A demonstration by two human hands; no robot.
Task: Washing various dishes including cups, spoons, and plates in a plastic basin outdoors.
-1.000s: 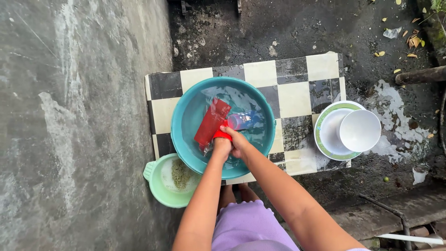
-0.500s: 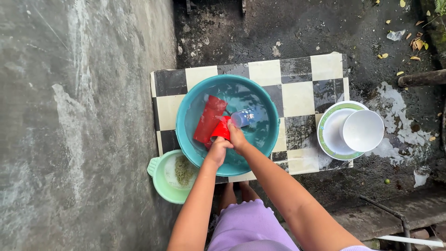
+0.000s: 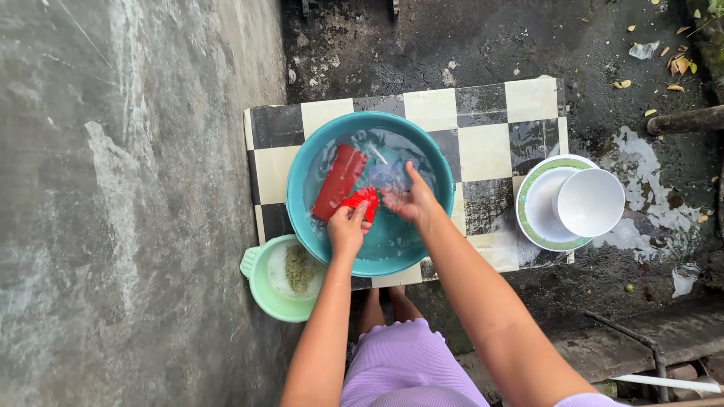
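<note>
Left hand (image 3: 346,230) grip is clamped on a small red piece (image 3: 360,202) inside the teal basin (image 3: 317,245). A long red piece (image 3: 338,182) lies just beyond that grip. Right hand (image 3: 411,202), fingers apart, rests in the water beside it. Green colander (image 3: 260,283) sits below the left wrist.

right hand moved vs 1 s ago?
Yes. The right hand has shifted from the near side of the teal basin toward its centre and right, away from the red piece that the left hand holds.
</note>
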